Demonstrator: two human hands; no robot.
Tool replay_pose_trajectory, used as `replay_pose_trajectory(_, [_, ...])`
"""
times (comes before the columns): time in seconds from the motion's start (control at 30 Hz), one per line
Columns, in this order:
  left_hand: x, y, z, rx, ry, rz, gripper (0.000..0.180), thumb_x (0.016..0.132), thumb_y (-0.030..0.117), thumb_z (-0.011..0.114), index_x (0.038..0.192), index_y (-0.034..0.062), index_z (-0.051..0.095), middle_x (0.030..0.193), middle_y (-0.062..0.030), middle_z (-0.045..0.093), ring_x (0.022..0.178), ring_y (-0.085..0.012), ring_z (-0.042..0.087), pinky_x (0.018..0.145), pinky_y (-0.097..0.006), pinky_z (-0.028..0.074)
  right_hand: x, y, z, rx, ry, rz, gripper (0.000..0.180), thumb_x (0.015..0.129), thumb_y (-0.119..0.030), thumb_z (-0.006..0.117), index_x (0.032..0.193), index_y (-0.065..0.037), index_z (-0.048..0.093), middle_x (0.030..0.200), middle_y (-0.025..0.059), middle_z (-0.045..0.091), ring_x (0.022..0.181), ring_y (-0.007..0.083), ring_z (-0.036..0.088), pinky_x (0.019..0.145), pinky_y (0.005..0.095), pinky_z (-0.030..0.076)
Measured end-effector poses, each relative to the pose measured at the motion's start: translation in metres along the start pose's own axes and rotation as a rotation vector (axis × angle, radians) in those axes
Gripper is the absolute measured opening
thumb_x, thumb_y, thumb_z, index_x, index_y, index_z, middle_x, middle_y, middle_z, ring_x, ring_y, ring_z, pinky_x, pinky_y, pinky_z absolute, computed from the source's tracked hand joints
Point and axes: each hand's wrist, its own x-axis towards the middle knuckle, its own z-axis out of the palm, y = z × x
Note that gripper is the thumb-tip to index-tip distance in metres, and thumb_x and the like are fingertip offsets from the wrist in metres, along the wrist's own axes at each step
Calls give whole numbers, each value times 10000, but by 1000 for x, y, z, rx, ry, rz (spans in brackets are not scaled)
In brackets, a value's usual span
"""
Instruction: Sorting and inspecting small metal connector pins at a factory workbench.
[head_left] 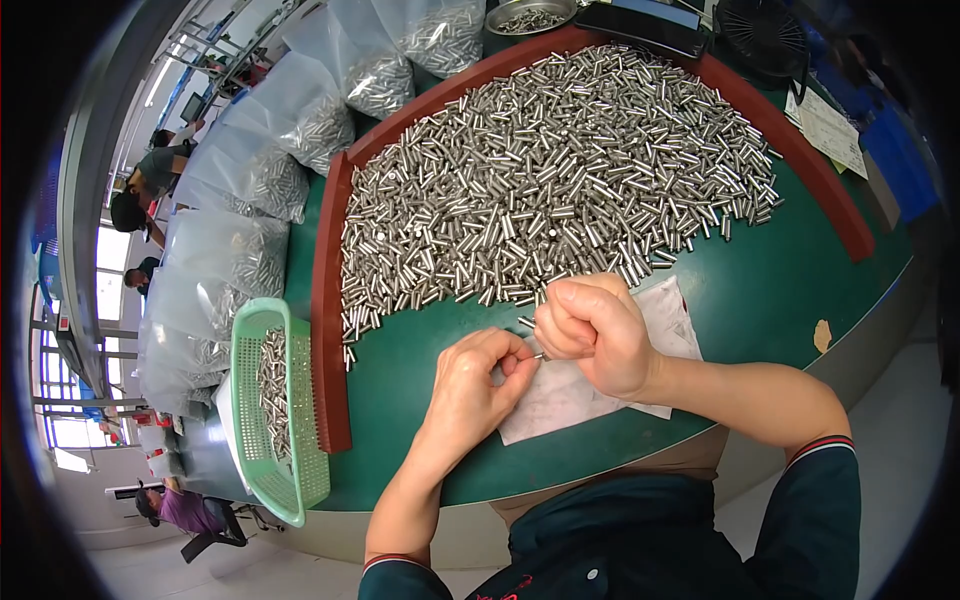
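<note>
My left hand (475, 385) is closed in a pinch, thumb against forefinger, on a small metal pin (541, 356) whose end shows at the fingertips. Right beside it, my right hand (604, 338) is curled into a fist; whatever lies inside its fingers is hidden. Both hands are over a whitish, stained cloth (560, 402) on the green table. Just beyond them spreads a broad heap of shiny metal pins (560, 170), with a few strays along its near edge.
A red wooden border (330, 300) encloses the heap. Left of it stands a green plastic basket (312, 470) holding pins; bulging clear bags (240, 250) line the far left. At the back are a metal bowl (500, 24), a phone (645, 28) and a black fan (762, 40). Several people sit far left.
</note>
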Motion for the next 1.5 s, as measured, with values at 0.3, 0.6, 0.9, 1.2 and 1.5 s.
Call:
replay_pose_trajectory(0.3, [1,1,-1,-29,-24,-23,100,671,37,617,664,-4,527,594,-91,529,530,-228,493,491,-319,387,-2,1,4,-45,-16,-12,376,847,-156,356,484,-90,280,435,-14,261,408,85,220,409,243,189])
replay_pose_trajectory(0.6, [0,-2,-1,-54,-29,-45,134,682,37,611,643,-30,503,588,-129,521,517,-253,479,483,-332,374,-4,5,16,-220,-23,-48,356,841,-131,360,500,-82,269,477,-25,263,444,72,221,429,238,194])
replay_pose_trajectory(0.9, [-1,0,0,-36,2,11,127,693,48,606,672,-27,505,600,-146,513,540,-283,491,498,-345,385,0,5,18,-288,-1,-80,362,843,-140,369,500,-91,262,462,-28,256,432,62,208,408,239,179])
replay_pose_trajectory(1.2, [2,-27,-18,-1282,-137,-304,168,812,145,571,926,25,540,779,-44,542,585,-54,382,515,-177,309,44,-27,-13,336,61,221,365,818,-220,321,471,-152,231,393,-35,196,350,87,147,360,254,148])
replay_pose_trajectory(1.5, [4,-31,-22,-1369,-108,-420,194,835,114,519,983,-10,537,791,-65,550,588,-62,405,541,-195,346,30,-29,-14,388,102,323,373,821,-253,330,472,-157,239,390,-39,194,351,90,144,375,253,158])
